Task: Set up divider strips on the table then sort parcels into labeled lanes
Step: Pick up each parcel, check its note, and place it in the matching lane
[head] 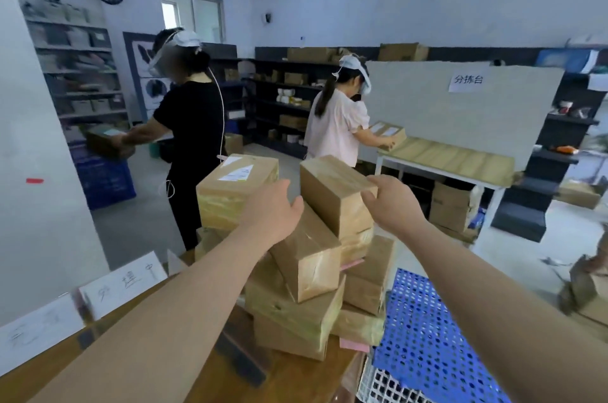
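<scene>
Table (296, 379): a wooden top under the parcel stack (296, 304); its near end runs off the bottom of the view.
Divider strip (241, 360): one dark strip lies flat on the near side of the stack, partly hidden under the left forearm.
Lane labels (123, 284): two handwritten paper cards stand to the left of the stack, the writing too blurred for me to read.
Blue crate (424, 337): perforated plastic, just to the right of the stack.
Stack itself: brown taped boxes heaped unevenly, several tilted.
Left hand (273, 208): fingers loose and slightly bent, holding nothing, at the stack's upper left beside a labelled parcel (237, 192). I cannot tell whether it touches a box.
Right hand (391, 205): pinching the right edge of the top parcel (332, 192), thumb on the side face, fingers over the upper edge.
Step in hand: strip and cards look laid, so I take this as sorting, with the top parcel being picked.
Next move: lift it straight off so the tilted boxes beneath do not slide, steady them with the free hand, then turn it to find its label; none shows on the visible faces.
Other people (194, 126): two stand beyond the stack, each handling a parcel.
Far table (460, 156): beyond and right of the stack, backed by a pale board with a paper sign (468, 80).
Hard to see: the lanes themselves and any further strips are out of view or covered by the arms.
</scene>
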The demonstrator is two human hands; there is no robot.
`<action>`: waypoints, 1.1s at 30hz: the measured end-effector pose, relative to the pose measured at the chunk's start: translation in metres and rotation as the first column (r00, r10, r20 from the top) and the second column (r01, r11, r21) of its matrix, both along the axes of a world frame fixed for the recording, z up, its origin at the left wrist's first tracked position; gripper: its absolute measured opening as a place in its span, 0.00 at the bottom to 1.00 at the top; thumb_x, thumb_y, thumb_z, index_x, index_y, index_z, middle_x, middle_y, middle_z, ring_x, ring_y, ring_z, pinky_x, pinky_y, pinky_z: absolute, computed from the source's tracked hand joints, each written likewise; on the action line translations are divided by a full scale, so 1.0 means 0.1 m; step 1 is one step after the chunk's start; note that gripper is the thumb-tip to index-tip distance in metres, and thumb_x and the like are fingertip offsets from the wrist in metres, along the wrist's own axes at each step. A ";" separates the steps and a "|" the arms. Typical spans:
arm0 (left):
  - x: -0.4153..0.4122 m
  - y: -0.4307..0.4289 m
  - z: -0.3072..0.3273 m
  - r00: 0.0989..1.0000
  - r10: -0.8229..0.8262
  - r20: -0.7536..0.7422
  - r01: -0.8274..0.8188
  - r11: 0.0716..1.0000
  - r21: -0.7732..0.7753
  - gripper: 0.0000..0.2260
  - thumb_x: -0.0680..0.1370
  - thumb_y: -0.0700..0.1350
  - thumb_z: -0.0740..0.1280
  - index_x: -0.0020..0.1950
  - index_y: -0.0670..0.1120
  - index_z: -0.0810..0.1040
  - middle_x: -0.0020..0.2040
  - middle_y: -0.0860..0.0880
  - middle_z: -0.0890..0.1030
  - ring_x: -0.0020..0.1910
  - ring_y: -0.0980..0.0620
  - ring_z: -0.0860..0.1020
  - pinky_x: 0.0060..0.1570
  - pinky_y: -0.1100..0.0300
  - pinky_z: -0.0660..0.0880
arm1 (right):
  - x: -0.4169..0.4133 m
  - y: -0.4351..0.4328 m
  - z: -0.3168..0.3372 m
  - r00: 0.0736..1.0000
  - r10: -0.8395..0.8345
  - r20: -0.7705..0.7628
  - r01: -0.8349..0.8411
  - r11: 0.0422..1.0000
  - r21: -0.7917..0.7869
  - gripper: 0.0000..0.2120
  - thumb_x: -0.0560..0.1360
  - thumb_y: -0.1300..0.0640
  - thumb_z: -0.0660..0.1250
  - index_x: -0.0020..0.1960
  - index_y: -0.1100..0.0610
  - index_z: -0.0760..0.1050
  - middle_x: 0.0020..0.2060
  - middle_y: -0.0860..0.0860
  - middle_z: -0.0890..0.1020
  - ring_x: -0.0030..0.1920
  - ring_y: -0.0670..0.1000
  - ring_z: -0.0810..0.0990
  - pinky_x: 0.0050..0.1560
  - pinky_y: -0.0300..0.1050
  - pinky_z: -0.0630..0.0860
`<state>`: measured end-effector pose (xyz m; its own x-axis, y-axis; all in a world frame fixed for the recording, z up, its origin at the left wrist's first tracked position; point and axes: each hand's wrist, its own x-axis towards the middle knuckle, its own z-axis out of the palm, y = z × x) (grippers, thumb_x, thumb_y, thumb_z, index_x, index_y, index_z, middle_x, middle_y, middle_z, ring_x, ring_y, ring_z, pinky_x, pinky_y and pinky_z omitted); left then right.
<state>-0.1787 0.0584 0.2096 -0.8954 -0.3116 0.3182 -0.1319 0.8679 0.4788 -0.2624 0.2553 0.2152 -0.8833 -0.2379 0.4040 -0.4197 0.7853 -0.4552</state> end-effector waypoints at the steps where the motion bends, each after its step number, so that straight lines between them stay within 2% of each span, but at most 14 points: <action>1: -0.13 0.02 0.00 1.000 -0.005 0.012 0.004 1.000 0.008 0.24 0.82 0.53 0.59 0.77 0.45 0.64 0.69 0.46 0.74 0.66 0.46 0.73 0.60 0.53 0.73 | -0.13 0.02 0.00 0.999 -0.011 0.041 0.011 1.000 -0.014 0.20 0.80 0.52 0.60 0.71 0.55 0.70 0.65 0.54 0.76 0.59 0.55 0.77 0.54 0.47 0.75; 4: -0.48 0.08 -0.01 0.999 0.003 0.041 -0.005 0.999 0.036 0.21 0.82 0.53 0.58 0.72 0.44 0.69 0.65 0.45 0.77 0.62 0.46 0.75 0.50 0.56 0.69 | -0.45 0.05 0.00 0.988 -0.005 0.154 0.018 0.996 -0.083 0.22 0.81 0.51 0.58 0.73 0.55 0.66 0.66 0.56 0.76 0.63 0.56 0.75 0.62 0.51 0.73; 7: -0.75 0.16 -0.05 0.994 0.007 0.112 -0.025 0.987 0.160 0.26 0.82 0.55 0.57 0.78 0.45 0.61 0.73 0.45 0.70 0.70 0.45 0.69 0.63 0.54 0.68 | -0.70 0.06 -0.04 0.967 0.054 0.249 -0.021 0.991 -0.131 0.22 0.81 0.52 0.57 0.73 0.58 0.66 0.67 0.55 0.75 0.67 0.56 0.72 0.66 0.51 0.69; 9: -0.91 0.22 -0.06 0.989 0.006 0.150 -0.043 0.968 0.246 0.28 0.83 0.55 0.57 0.79 0.44 0.58 0.76 0.44 0.66 0.74 0.44 0.65 0.69 0.53 0.64 | -0.89 0.06 -0.08 0.953 0.102 0.284 -0.046 0.980 -0.195 0.16 0.81 0.54 0.57 0.61 0.60 0.76 0.54 0.54 0.80 0.57 0.56 0.77 0.59 0.51 0.72; 11: -1.04 0.27 -0.08 0.986 0.017 0.167 -0.069 0.949 0.307 0.27 0.83 0.56 0.56 0.78 0.43 0.61 0.75 0.44 0.67 0.72 0.43 0.67 0.70 0.52 0.64 | -1.03 0.07 -0.10 0.935 0.169 0.311 -0.084 0.959 -0.271 0.16 0.80 0.55 0.56 0.42 0.63 0.76 0.37 0.54 0.77 0.41 0.55 0.75 0.44 0.49 0.71; 12: -1.09 0.31 -0.09 0.987 0.024 0.161 -0.078 0.939 0.336 0.26 0.82 0.56 0.56 0.76 0.44 0.64 0.73 0.44 0.70 0.69 0.44 0.70 0.67 0.53 0.67 | -1.09 0.08 -0.12 0.920 0.217 0.328 -0.112 0.944 -0.310 0.18 0.80 0.54 0.55 0.41 0.66 0.75 0.36 0.56 0.77 0.39 0.56 0.75 0.42 0.49 0.71; 14: -1.15 0.39 -0.10 0.991 0.039 0.130 -0.090 0.904 0.418 0.23 0.82 0.57 0.58 0.73 0.45 0.69 0.67 0.47 0.75 0.62 0.47 0.74 0.62 0.55 0.70 | -1.21 0.11 -0.15 0.875 0.331 0.353 -0.184 0.902 -0.391 0.19 0.80 0.54 0.56 0.46 0.66 0.79 0.42 0.58 0.82 0.45 0.57 0.80 0.49 0.51 0.74; 17: -1.21 0.53 -0.10 0.992 0.081 0.093 -0.121 0.779 0.615 0.23 0.79 0.59 0.62 0.71 0.50 0.70 0.62 0.49 0.78 0.57 0.47 0.78 0.58 0.47 0.77 | -1.33 0.16 -0.17 0.750 0.499 0.435 -0.250 0.822 -0.511 0.17 0.80 0.59 0.56 0.47 0.48 0.83 0.48 0.45 0.85 0.52 0.49 0.82 0.54 0.44 0.74; 19: -1.22 0.62 -0.06 0.987 0.131 0.095 -0.159 0.676 0.719 0.26 0.75 0.63 0.67 0.68 0.52 0.72 0.58 0.50 0.80 0.54 0.47 0.80 0.53 0.47 0.79 | -1.38 0.19 -0.17 0.678 0.574 0.459 -0.291 0.783 -0.549 0.20 0.78 0.65 0.55 0.51 0.45 0.81 0.49 0.40 0.83 0.51 0.40 0.80 0.55 0.41 0.71; 22: -1.23 0.74 -0.02 0.978 0.184 0.098 -0.185 0.546 0.817 0.38 0.64 0.68 0.74 0.68 0.52 0.71 0.57 0.50 0.81 0.52 0.48 0.81 0.52 0.48 0.79 | -1.41 0.20 -0.15 0.620 0.673 0.403 -0.367 0.703 -0.609 0.23 0.76 0.69 0.55 0.60 0.52 0.80 0.54 0.43 0.82 0.50 0.34 0.77 0.44 0.25 0.71; 24: -1.23 0.80 0.00 0.963 0.257 0.082 -0.202 0.487 0.850 0.49 0.59 0.68 0.77 0.73 0.50 0.65 0.61 0.49 0.78 0.54 0.47 0.79 0.51 0.49 0.79 | -1.41 0.20 -0.13 0.602 0.717 0.352 -0.377 0.643 -0.667 0.22 0.76 0.70 0.55 0.58 0.53 0.81 0.52 0.43 0.82 0.46 0.32 0.79 0.38 0.22 0.71; 27: -1.19 0.80 -0.01 0.923 0.373 0.095 -0.284 0.492 0.823 0.60 0.57 0.66 0.79 0.80 0.49 0.50 0.73 0.46 0.68 0.67 0.44 0.71 0.63 0.48 0.71 | -1.41 0.25 -0.10 0.538 0.786 0.306 -0.413 0.562 -0.717 0.21 0.76 0.71 0.57 0.53 0.52 0.83 0.52 0.46 0.83 0.53 0.41 0.80 0.48 0.30 0.76; 29: -1.10 0.80 -0.02 0.911 0.402 0.092 -0.298 0.488 0.820 0.60 0.60 0.63 0.79 0.81 0.52 0.44 0.76 0.46 0.64 0.70 0.42 0.68 0.66 0.47 0.66 | -1.41 0.26 -0.08 0.550 0.787 0.279 -0.408 0.545 -0.733 0.20 0.77 0.70 0.56 0.54 0.53 0.82 0.55 0.49 0.83 0.59 0.46 0.78 0.57 0.37 0.75; 33: -0.86 0.85 0.01 0.935 0.340 -0.098 -0.013 0.309 0.951 0.47 0.58 0.59 0.75 0.74 0.49 0.65 0.63 0.45 0.80 0.57 0.42 0.81 0.60 0.41 0.76 | -1.46 0.22 -0.06 0.644 0.698 0.314 -0.351 0.634 -0.689 0.19 0.81 0.57 0.59 0.71 0.55 0.69 0.67 0.50 0.74 0.67 0.51 0.72 0.69 0.51 0.69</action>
<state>-0.2647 0.1437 0.2105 -0.7207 -0.6836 -0.1154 0.0352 -0.2024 0.9787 -0.4087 0.2769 0.2096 -0.7596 -0.6326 0.1506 -0.2368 0.0534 -0.9701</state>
